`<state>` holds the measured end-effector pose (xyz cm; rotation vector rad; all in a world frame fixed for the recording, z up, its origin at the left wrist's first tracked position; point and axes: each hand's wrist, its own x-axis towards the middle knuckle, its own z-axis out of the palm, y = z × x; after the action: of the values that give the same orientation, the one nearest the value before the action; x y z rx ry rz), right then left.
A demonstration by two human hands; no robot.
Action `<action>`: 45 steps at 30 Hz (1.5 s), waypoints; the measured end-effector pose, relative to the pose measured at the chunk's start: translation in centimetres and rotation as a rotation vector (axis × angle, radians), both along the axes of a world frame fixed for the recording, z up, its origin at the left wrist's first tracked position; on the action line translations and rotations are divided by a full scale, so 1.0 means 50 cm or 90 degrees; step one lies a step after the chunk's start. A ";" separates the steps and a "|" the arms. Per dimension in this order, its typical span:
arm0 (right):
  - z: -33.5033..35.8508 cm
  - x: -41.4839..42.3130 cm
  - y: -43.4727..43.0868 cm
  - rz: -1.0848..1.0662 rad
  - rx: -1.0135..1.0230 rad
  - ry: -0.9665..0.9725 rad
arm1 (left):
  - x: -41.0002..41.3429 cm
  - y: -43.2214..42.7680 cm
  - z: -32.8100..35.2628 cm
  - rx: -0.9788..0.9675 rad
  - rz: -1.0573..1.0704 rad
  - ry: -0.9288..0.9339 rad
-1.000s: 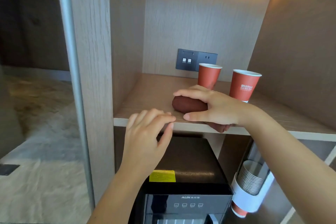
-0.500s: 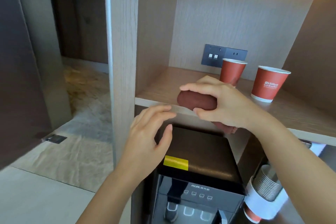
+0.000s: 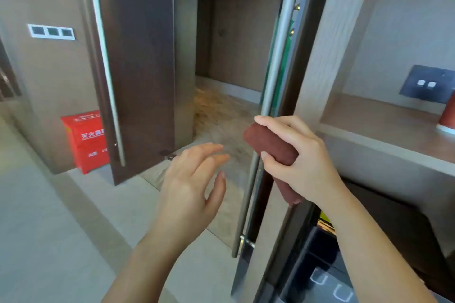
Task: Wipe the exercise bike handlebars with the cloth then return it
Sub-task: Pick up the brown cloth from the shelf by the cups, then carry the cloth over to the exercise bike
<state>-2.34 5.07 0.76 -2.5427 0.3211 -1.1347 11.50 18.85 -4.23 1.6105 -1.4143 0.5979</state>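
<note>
Both forearms seen bare, no sleeves, no watch/rings/gloves worn. Left hand & right hand: nails kept short, unpainted.

Dark red rolled cloth, tilted, gripped off the shelf.

Single view, head-worn, wide-angle; verticals bow toward the frame edges. Camera looks forward and down, turned toward the side beyond the left hand, from close range: both forearms enter from the bottom edge. The right hand sits just right of centre, against a door handle. Past the right hand, the shelf is cropped by the frame edge. Beyond the left hand, floor and a red box lie farther off. No second view to compare.
</note>
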 end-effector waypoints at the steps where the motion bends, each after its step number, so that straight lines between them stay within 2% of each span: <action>1: -0.008 0.033 0.031 0.019 0.000 0.002 | 0.023 0.039 -0.006 0.008 0.029 -0.002; 11: -0.074 0.352 0.445 0.282 0.038 -0.006 | 0.200 0.515 -0.043 0.078 0.344 0.016; 16: -0.099 0.474 0.684 0.410 0.048 -0.005 | 0.242 0.768 -0.065 0.156 0.531 -0.005; 21: -0.134 0.568 0.905 0.512 0.051 0.005 | 0.253 0.987 -0.094 0.172 0.700 0.021; 30: -0.191 0.727 1.246 0.717 0.061 0.039 | 0.311 1.280 -0.154 0.173 0.942 0.119; 39: -0.204 0.996 1.548 0.831 0.069 0.055 | 0.517 1.528 -0.142 0.197 1.107 0.136; 45: -0.185 1.127 1.768 0.944 0.076 0.070 | 0.589 1.708 -0.125 0.191 1.240 0.181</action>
<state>53.99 93.46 -8.51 -1.8512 -1.2194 -0.3210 40.95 104.26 -10.50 2.7936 0.7558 1.0629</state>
